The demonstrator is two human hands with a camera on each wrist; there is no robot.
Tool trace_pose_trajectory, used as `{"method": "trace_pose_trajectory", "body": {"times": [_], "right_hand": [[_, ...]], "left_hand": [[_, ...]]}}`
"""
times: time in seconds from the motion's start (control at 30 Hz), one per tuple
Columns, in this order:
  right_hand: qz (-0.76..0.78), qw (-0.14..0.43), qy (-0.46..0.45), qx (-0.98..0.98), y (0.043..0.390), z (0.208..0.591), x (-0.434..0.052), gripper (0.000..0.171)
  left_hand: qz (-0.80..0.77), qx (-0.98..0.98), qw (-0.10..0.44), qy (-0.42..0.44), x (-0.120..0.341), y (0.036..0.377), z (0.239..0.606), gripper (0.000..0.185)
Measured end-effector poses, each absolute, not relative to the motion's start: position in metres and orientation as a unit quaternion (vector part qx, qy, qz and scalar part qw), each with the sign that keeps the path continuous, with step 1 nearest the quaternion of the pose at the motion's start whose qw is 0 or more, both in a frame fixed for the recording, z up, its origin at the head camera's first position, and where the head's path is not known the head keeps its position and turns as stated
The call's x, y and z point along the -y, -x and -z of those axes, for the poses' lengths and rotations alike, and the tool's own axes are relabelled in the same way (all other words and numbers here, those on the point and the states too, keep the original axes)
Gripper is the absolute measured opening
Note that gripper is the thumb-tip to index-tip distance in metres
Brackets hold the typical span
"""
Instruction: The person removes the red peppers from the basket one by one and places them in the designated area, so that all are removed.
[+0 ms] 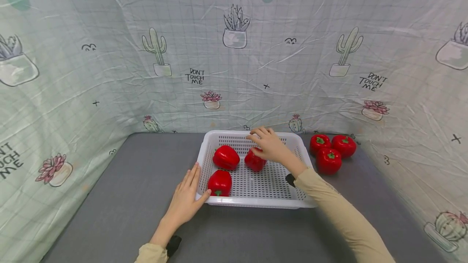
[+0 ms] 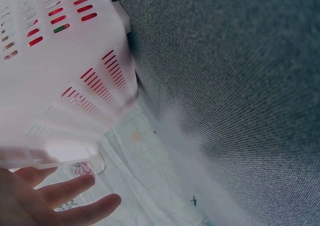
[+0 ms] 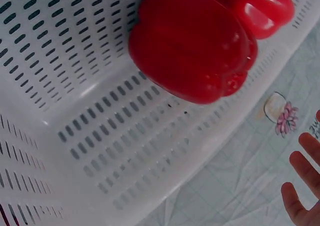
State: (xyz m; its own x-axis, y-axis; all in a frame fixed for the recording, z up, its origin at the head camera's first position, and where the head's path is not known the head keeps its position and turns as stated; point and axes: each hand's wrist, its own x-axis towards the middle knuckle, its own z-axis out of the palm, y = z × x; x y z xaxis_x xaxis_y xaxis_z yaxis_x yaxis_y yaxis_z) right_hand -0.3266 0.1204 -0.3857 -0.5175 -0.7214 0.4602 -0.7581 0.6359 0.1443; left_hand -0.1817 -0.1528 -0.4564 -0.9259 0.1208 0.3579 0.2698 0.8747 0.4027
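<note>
Peppers (image 1: 226,158) before "DON'T TOUCH ME" lettering (image 1: 196,76)

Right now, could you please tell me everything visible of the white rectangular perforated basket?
The white rectangular perforated basket looks like plastic, with slotted walls and floor and a solid rim. It stands upright on the dark grey tabletop, holding three glossy red bell peppers. The person's bare left hand touches its left front corner.

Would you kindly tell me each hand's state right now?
Left hand: open, touching the white basket.
Right hand: open, holding nothing, over the basket.
</note>
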Motion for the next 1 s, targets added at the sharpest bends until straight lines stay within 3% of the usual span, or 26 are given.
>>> {"method": "trace_pose_trajectory", "body": {"times": [1.0], "right_hand": [[0.1, 0.048, -0.379, 0.919, 0.339, 0.428, -0.117, 0.063]], "left_hand": [[0.22, 0.956, 0.166, 0.103, 0.153, 0.181, 0.456, 0.078]]}}
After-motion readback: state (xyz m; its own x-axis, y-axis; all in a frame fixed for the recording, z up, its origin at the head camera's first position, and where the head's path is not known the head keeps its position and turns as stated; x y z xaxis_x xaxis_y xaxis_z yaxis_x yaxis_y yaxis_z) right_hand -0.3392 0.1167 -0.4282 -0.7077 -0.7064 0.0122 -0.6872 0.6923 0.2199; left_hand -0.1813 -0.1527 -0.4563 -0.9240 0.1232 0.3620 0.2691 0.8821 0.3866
